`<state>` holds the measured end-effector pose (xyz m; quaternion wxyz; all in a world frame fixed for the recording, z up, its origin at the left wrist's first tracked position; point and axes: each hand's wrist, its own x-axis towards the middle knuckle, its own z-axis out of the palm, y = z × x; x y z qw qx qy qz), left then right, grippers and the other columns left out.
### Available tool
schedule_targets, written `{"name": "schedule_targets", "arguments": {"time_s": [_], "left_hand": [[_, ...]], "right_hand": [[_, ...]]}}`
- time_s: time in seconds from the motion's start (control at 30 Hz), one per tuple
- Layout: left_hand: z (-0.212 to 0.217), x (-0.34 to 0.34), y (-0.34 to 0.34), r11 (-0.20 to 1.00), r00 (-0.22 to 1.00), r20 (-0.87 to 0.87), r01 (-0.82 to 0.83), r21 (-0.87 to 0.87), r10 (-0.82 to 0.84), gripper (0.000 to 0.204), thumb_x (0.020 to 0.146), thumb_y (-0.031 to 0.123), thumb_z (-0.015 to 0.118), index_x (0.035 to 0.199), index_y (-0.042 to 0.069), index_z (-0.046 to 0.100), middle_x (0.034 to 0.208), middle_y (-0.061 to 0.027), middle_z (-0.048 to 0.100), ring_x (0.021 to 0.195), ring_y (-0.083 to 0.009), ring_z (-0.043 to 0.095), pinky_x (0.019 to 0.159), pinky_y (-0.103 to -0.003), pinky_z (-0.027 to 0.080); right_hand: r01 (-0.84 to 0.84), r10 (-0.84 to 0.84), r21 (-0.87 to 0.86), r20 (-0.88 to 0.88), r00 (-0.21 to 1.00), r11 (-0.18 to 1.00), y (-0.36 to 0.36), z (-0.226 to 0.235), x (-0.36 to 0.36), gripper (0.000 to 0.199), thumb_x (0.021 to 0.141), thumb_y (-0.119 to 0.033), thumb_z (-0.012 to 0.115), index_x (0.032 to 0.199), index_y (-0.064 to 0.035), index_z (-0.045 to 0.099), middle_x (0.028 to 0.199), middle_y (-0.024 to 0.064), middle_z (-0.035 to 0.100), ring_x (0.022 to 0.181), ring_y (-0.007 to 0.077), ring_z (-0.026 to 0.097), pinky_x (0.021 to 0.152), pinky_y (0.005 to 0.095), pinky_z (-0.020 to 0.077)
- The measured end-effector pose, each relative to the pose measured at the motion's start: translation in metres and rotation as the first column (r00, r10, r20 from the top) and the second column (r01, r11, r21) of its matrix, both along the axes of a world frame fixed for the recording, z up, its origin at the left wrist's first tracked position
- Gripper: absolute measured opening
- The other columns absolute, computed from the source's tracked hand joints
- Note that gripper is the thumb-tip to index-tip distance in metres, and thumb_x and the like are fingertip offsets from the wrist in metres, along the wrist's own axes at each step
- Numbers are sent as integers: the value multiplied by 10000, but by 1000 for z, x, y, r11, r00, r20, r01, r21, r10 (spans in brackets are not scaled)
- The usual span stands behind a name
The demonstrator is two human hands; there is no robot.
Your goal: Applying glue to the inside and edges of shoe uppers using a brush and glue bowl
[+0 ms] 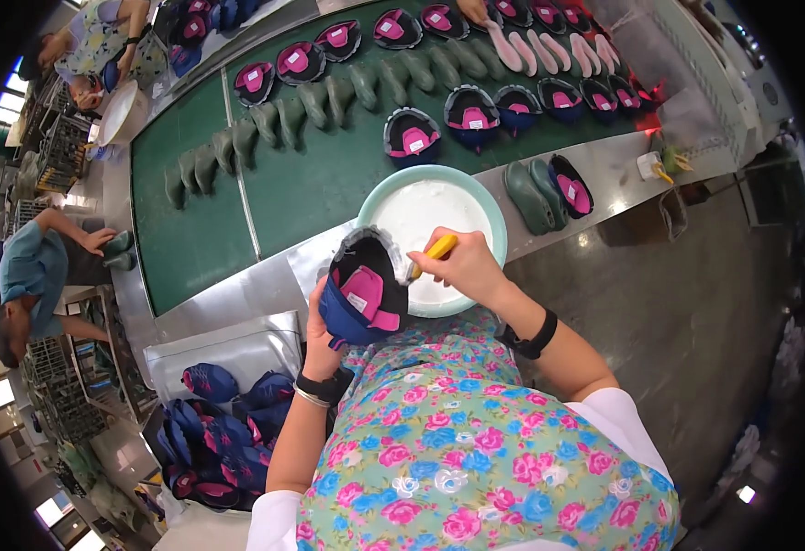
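Observation:
My left hand is closed around a navy shoe upper with a pink tongue and a dark lining. It is tilted so its open underside faces up. My right hand grips a brush by its yellow handle. The bristle end is at the upper's gathered pale edge, on its right side; whether it touches cannot be made out. Just beyond both hands, a pale green basin holds white liquid, and the upper overlaps its near-left rim.
A green conveyor belt carries rows of uppers, dark green shoe lasts and pink insoles. Green lasts lie right of the basin. Navy uppers are piled at lower left. A co-worker sits left; another's hand reaches in at the top.

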<state>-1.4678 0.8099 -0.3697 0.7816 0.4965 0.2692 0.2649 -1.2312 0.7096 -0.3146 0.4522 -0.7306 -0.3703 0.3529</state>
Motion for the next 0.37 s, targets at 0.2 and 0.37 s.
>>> {"name": "schedule_targets", "arguments": {"time_s": [0.2,0.37], "left_hand": [[0,-6,17,992,994,93,-63,113,53,610,882,-12,521,1434,90,281,1412,-115,410,1268,-226,447,1070,-363,362],[-4,-15,20,989,986,116,-125,72,116,618,878,-16,514,1438,96,277,1430,-112,386,1298,-240,413,1083,-392,345]], "right_hand": [[3,-12,-30,-280,960,1000,-2,47,-26,226,827,-175,709,738,0,597,626,48,637,493,58,572,430,205,461],[-100,103,24,-183,978,995,8,37,-25,177,823,-158,701,758,-14,621,624,36,630,504,64,570,454,206,469]]}}
